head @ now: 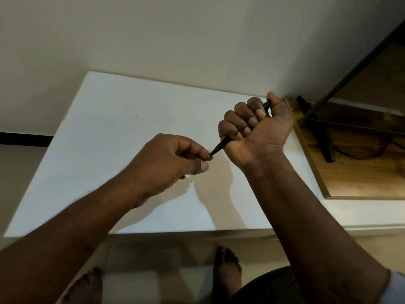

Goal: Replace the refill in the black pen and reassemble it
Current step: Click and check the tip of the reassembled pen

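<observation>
Head view, pen held above the work surface. The right hand [256,126] is closed in a fist around the barrel of the black pen [220,146], all four fingers wrapped over it and the thumb lying against its upper end. The pen slants down and to the left, clear of the white table [109,128]. The left hand [171,163] meets the pen's lower tip with its fingers curled in and its fingertips [208,156] drawn narrow onto the point. Whether they pinch the tip section or the refill's own point is too small to tell. No loose refill or separated part is visible. Probable hazards from this position: the tip offers little surface, so the pinch may slip when twisted or pulled. A freed tip section, or any spring inside, could drop to the table and roll off its near edge. A wooden board [350,176] carrying a black stand [324,132] lies near the right hand.
</observation>
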Demonstrator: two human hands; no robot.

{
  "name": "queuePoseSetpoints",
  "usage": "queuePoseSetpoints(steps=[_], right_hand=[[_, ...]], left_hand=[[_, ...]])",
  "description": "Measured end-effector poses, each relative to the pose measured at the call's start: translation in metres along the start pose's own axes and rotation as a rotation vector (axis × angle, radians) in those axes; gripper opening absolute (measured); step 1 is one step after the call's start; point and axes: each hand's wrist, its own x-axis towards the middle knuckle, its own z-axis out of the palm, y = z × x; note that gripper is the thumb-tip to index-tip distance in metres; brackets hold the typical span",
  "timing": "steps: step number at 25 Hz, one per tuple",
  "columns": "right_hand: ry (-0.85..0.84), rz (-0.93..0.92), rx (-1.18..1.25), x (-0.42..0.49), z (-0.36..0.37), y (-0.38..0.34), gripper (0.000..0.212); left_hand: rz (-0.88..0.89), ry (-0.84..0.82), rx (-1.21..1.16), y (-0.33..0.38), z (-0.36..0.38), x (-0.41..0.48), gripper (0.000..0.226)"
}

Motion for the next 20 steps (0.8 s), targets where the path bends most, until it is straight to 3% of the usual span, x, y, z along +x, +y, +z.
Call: queuePoseSetpoints(steps=[20], right_hand=[[0.012, -0.015, 0.041, 0.0011, -0.0008, -0.0036, 0.049]], left_hand=[[-0.020, 0.020, 0.035, -0.0055, -0.0020, 0.0036, 0.013]])
